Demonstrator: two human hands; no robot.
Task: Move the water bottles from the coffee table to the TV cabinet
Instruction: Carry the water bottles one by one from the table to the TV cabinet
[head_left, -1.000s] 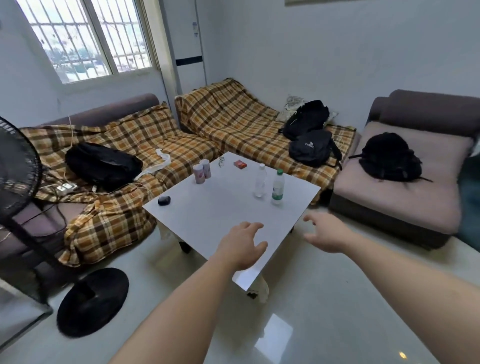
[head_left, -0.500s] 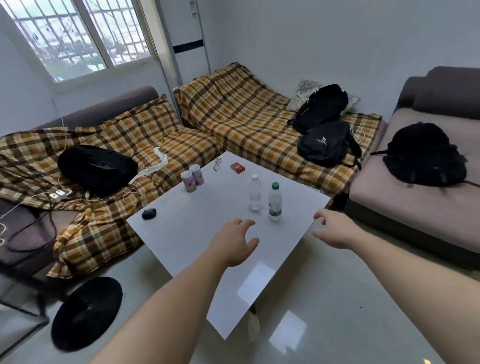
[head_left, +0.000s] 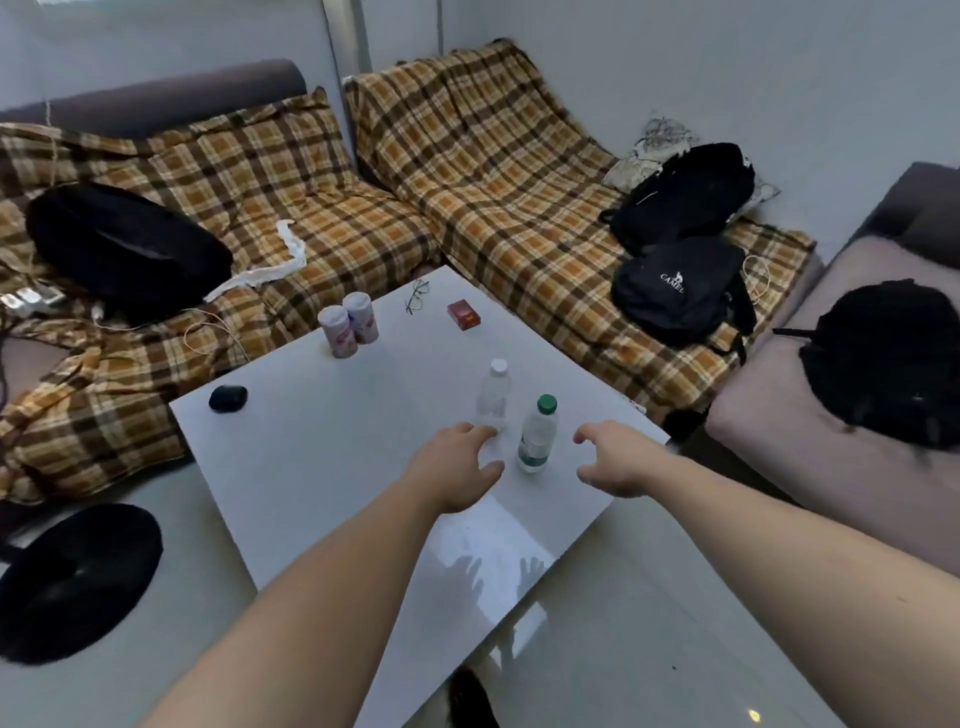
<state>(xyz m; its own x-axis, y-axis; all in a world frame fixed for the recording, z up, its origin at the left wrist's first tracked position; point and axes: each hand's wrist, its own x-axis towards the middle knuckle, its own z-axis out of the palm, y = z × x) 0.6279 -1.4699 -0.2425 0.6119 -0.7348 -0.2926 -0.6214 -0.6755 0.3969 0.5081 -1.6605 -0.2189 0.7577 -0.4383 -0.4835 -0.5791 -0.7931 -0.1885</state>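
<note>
Two water bottles stand upright on the white coffee table (head_left: 322, 467): a clear one with a white cap (head_left: 493, 392) and, just right and nearer, one with a green cap (head_left: 538, 439). My left hand (head_left: 454, 473) hovers open over the table, its fingertips right at the base of the white-capped bottle. My right hand (head_left: 615, 460) is open too, a short gap to the right of the green-capped bottle. Neither hand holds anything. The TV cabinet is out of view.
Also on the table are two pink-labelled cans (head_left: 347, 325), glasses (head_left: 416, 296), a red pack (head_left: 463, 314) and a small black object (head_left: 227, 398). Plaid-covered sofas with black backpacks (head_left: 680, 291) ring the table. A black fan base (head_left: 72, 582) sits on the floor at left.
I have come closer to the table and the view has tilted down. Both hands have reached forward to either side of the two bottles.
</note>
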